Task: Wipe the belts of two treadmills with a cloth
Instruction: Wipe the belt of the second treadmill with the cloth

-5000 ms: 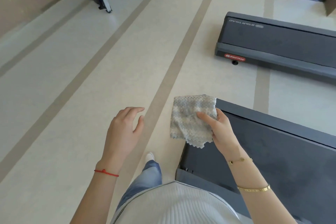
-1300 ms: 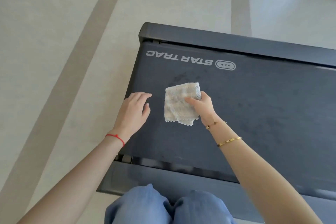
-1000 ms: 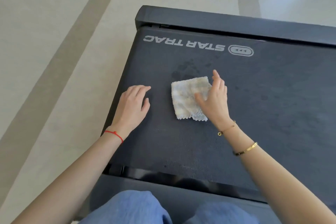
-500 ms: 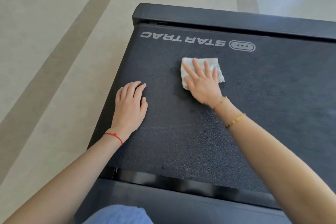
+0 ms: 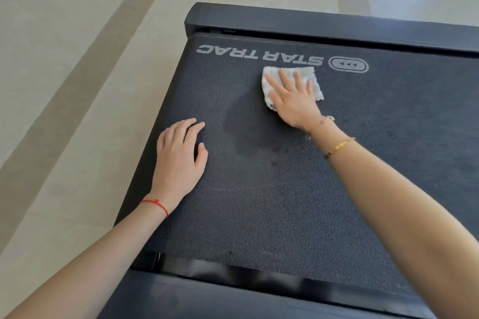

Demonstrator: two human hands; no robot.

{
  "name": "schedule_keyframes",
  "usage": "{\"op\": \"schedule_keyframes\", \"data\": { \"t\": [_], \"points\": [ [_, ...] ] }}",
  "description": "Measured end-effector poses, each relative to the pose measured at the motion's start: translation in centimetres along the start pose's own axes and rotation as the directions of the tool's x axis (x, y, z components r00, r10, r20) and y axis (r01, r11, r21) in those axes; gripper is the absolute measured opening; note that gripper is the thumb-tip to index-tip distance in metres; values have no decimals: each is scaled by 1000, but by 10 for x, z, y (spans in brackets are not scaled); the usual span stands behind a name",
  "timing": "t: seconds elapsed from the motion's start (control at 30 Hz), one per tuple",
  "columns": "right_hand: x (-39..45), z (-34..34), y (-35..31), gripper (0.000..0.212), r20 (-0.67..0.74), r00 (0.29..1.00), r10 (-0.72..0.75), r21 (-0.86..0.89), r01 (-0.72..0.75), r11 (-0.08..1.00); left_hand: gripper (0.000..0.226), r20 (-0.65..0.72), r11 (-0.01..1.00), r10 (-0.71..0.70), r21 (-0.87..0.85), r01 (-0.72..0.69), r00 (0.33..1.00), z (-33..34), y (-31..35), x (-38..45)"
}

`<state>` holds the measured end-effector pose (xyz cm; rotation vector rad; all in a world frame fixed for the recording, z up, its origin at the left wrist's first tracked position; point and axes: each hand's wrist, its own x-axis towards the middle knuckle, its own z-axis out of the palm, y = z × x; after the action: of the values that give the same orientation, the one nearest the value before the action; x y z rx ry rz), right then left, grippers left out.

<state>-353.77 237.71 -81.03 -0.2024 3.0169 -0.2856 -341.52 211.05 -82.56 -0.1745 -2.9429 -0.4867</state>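
A dark treadmill belt (image 5: 298,189) with white STAR TRAC lettering fills the middle of the view. A small pale cloth (image 5: 315,80) lies flat on it just below the lettering. My right hand (image 5: 293,97) presses on the cloth with straight, spread fingers and covers most of it. My left hand (image 5: 180,158) rests flat on the belt near its left edge, apart from the cloth. A darker damp streak (image 5: 248,134) runs across the belt between the two hands.
The treadmill's black side rails border the belt at the far side (image 5: 324,23) and the near side (image 5: 233,292). Pale floor with darker stripes (image 5: 77,72) lies to the left and beyond. Only one treadmill is in view.
My right hand has slid the cloth farther up the belt toward the lettering, leaving a damp streak behind it. My left hand stays flat in the same place.
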Motion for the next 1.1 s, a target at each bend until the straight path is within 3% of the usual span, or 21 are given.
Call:
{"op": "schedule_keyframes", "data": {
  "t": [0.07, 0.17, 0.23, 0.3, 0.33, 0.4, 0.47, 0.53, 0.6, 0.67, 0.73, 0.8, 0.87, 0.9, 1.0, 1.1],
  "points": [
    [7, 5, -23, 52, -7, 1000, -22, -32, 22, 999, 42, -7, 1000, -5, -4, 5, 1000, 0, 0, 0],
    [-15, 25, -64, 53, -28, 962, -270, -100, 266, 959, 42, -31, 1000, 8, -4, -8, 999, 3, -1, 0],
    [-33, 31, -65, 51, 6, 906, -424, -50, 423, 905, 42, -46, 1000, 13, -13, -13, 999, 4, -2, -1],
    [-24, 21, -42, 51, 28, 883, -469, -92, 469, 878, 41, -48, 1000, 14, -20, -15, 999, 5, -3, -1],
    [-11, 17, -28, 51, 11, 894, -449, -160, 445, 881, 41, -45, 1000, 12, -20, -13, 999, 5, -3, -1],
    [25, 6, -3, 52, -26, 963, -268, -200, 258, 945, 41, -36, 1000, 2, -20, -3, 999, 4, -2, -1],
    [54, -6, 7, 52, -7, 998, -68, -76, 67, 995, 41, -30, 1000, 0, -16, -1, 1000, 4, -1, 0],
    [71, -5, -6, 52, 4, 1000, 6, 2, -6, 1000, 41, -24, 1000, 1, -5, -1, 1000, 3, -2, 0],
    [74, 2, -33, 53, 12, 999, -49, -41, 50, 998, 40, -27, 1000, -1, 0, 1, 1000, 2, -1, 1],
    [63, 14, -62, 53, -7, 977, -213, -109, 211, 971, 41, -39, 1000, 10, 8, -10, 999, 2, 0, 0],
    [41, 27, -80, 53, 1, 915, -403, -139, 399, 906, 42, -47, 1000, 17, 11, -17, 999, 2, 1, 1],
    [32, 30, -77, 51, 23, 865, -502, -63, 502, 862, 41, -42, 1000, 15, 14, -14, 999, 3, -1, 0],
    [51, 24, -62, 51, 7, 876, -482, -127, 479, 869, 41, -38, 1000, 10, 18, -10, 999, 4, -1, 0],
    [68, 19, -54, 51, -10, 910, -416, -161, 409, 898, 40, -35, 1000, 7, 21, -7, 999, 4, -1, 0],
    [108, 3, -51, 52, 5, 989, -146, -42, 146, 988, 41, -15, 999, -2, 36, 3, 1000, 4, -1, 0],
    [112, 9, -87, 53, 30, 984, -175, -38, 176, 984, 41, -17, 999, -4, 43, 5, 1000, 4, -1, 1]
  ]
}}
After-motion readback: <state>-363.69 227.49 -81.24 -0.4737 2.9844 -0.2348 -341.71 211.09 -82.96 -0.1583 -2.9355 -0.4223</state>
